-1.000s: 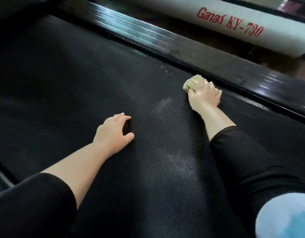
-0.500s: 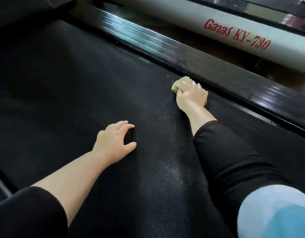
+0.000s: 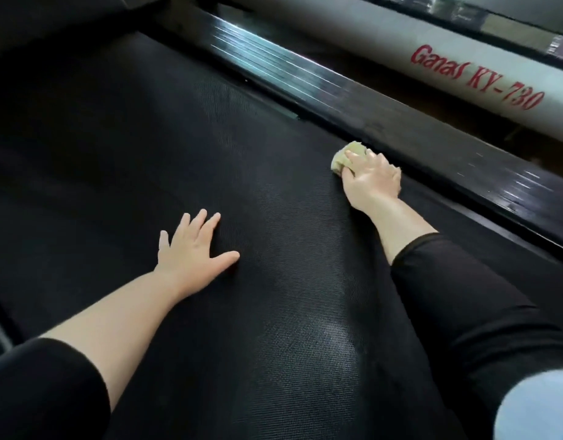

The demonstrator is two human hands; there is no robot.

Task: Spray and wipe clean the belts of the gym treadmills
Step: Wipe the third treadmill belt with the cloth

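The right hand (image 3: 372, 182) presses a wadded yellow cloth (image 3: 345, 155) onto the belt (image 3: 210, 138), close beside the glossy rail (image 3: 353, 103). Its grip is clamped on the cloth, fingers curled over the top of the wad. The left hand (image 3: 191, 252) lies flat on the belt nearer the middle, fingers spread, grip apart and holding nothing, probably as a prop. A pale, damp-looking sheen shows on the weave nearer the person.

To wipe well here, I judge the cloth should travel in straight, overlapping passes along the belt, with even weight through the palm so the wad does not roll out from under the fingers. The strip against the rail looks easy to miss and deserves its own pass.
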